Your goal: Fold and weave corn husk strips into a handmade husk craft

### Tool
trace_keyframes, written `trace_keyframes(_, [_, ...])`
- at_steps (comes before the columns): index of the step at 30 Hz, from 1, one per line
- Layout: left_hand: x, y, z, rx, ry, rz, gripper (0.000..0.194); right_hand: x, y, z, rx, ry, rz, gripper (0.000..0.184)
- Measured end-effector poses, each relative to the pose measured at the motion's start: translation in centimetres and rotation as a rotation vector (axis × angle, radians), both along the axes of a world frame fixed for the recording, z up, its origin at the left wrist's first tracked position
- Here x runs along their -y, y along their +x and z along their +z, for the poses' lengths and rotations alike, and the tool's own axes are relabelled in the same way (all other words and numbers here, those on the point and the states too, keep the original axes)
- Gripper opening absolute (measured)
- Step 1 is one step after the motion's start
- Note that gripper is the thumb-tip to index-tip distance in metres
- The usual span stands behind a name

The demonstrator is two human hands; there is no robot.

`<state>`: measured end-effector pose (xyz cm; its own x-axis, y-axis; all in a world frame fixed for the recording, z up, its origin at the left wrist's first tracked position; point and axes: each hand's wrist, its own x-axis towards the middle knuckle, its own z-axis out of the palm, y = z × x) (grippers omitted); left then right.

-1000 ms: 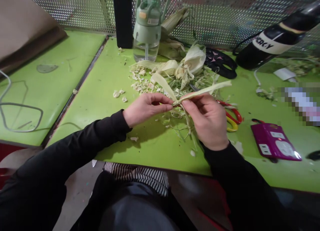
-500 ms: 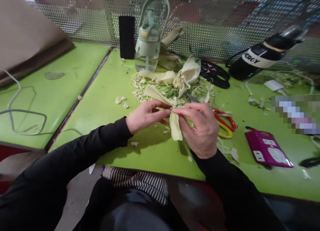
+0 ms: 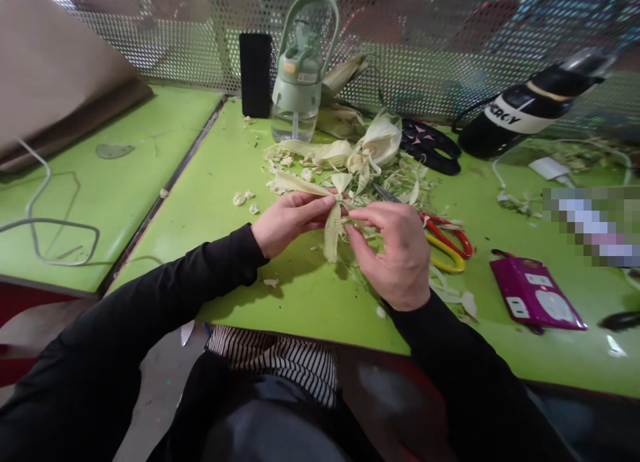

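Note:
My left hand (image 3: 297, 217) pinches a pale corn husk (image 3: 331, 232) between thumb and fingers near its gathered middle. Strips of it spread out to the left, upward and down toward me. At its right side, the thumb and forefinger of my right hand (image 3: 393, 249) close on a thin strip of the same husk. The exact fingertip contact is small and partly hidden. Just beyond lie shredded husk bits and a larger bunch of husks (image 3: 383, 142). Scissors with red and yellow handles (image 3: 457, 242) rest right of my right hand, blades partly covered.
A green water bottle (image 3: 297, 89) and a black phone (image 3: 255, 75) stand at the back by a perforated metal screen (image 3: 410, 42). On the right are a black bottle (image 3: 525, 112), a white charger (image 3: 550, 171) and a purple packet (image 3: 535, 295). Brown paper (image 3: 60, 69) lies left.
Both hands have shifted slightly, the right one opening a small gap from the left. The husk has turned, its hanging strip moving left, and another strip now points up.

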<state>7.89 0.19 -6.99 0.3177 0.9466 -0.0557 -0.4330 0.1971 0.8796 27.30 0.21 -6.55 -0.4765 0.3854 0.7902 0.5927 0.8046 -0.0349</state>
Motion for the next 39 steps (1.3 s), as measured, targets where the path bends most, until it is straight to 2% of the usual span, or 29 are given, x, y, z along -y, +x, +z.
trace_keyframes(5, [0.1, -0.1, 0.2, 0.086, -0.076, 0.006, 0.015, 0.3, -0.3, -0.4, 0.148, 0.051, 0.035, 0.032])
trace_keyframes(10, [0.3, 0.1, 0.4, 0.13, -0.096, 0.009, 0.013, 0.9, -0.7, -0.6, 0.255, 0.094, 0.106, 0.025])
trace_keyframes(12, [0.3, 0.1, 0.6, 0.137, -0.108, 0.016, 0.012, 0.8, -0.7, -0.8, 0.216, 0.089, 0.142, 0.025])
trace_keyframes(14, [0.2, 0.0, 0.8, 0.132, -0.117, 0.013, 0.011, 0.5, -0.5, -0.8, 0.088, 0.072, 0.089, 0.023])
trace_keyframes(16, [0.0, -0.2, 0.9, 0.118, -0.126, -0.007, 0.011, 0.3, -0.3, -0.5, -0.061, -0.053, -0.038, 0.023])
trace_keyframes(18, [-0.2, -0.3, 0.9, 0.101, -0.128, -0.017, 0.013, 0.1, -0.1, -0.1, -0.132, -0.314, -0.093, 0.028])
trace_keyframes(20, [-0.4, -0.3, 0.8, 0.067, -0.115, -0.01, 0.014, 0.2, -0.1, 0.3, -0.153, -0.565, -0.048, 0.028])
trace_keyframes(22, [-0.5, -0.2, 0.7, 0.013, -0.08, -0.01, 0.013, 0.3, -0.1, 0.7, -0.192, -0.66, 0.007, 0.032])
trace_keyframes(26, [-0.7, 0.0, 0.5, -0.078, -0.009, -0.024, 0.008, 0.5, -0.2, 0.9, -0.279, -0.603, 0.054, 0.034])
trace_keyframes(29, [-0.7, 0.0, 0.2, -0.099, -0.016, -0.009, 0.008, 0.2, 0.0, 0.9, -0.281, -0.619, 0.071, 0.035])
trace_keyframes(32, [-0.4, -0.1, 0.2, -0.062, -0.072, -0.01, 0.011, -0.6, 0.6, 0.8, -0.271, -0.641, 0.009, 0.031])
trace_keyframes(35, [0.0, -0.1, 0.4, 0.027, -0.109, -0.021, 0.012, -1.4, 1.1, 0.5, -0.282, -0.579, -0.086, 0.024])
trace_keyframes(39, [0.3, -0.1, 0.5, 0.064, -0.111, -0.074, 0.017, -2.0, 1.4, 0.0, -0.275, -0.527, -0.095, 0.018])
